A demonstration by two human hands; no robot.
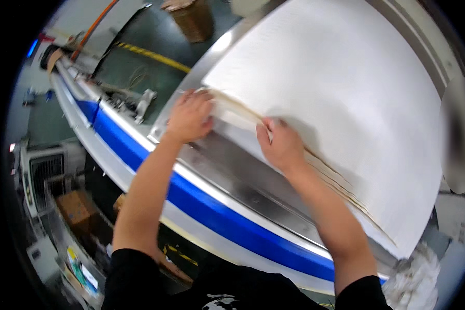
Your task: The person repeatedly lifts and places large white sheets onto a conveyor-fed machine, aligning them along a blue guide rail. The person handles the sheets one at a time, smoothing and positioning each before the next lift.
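Observation:
A broad stack of white sheets [341, 93], cloth or paper, lies on a metal table. Its near edge shows several cream-coloured layers, uneven and slightly lifted toward the right. My right hand [281, 143] pinches this edge near its middle, thumb and fingers closed on the sheets. At the stack's left corner, my left hand [188, 118] lies with bent fingers against the edge, its thumb apart from them. What is under the left fingertips is hidden.
The bare metal tabletop [232, 173] runs along the near side, bordered by a blue and white rail [212, 206]. A pale machine part [457, 134] stands at right, with crumpled white material [416, 279] below it. Cardboard boxes [77, 209] sit at lower left; a brown bin [191, 19] stands beyond.

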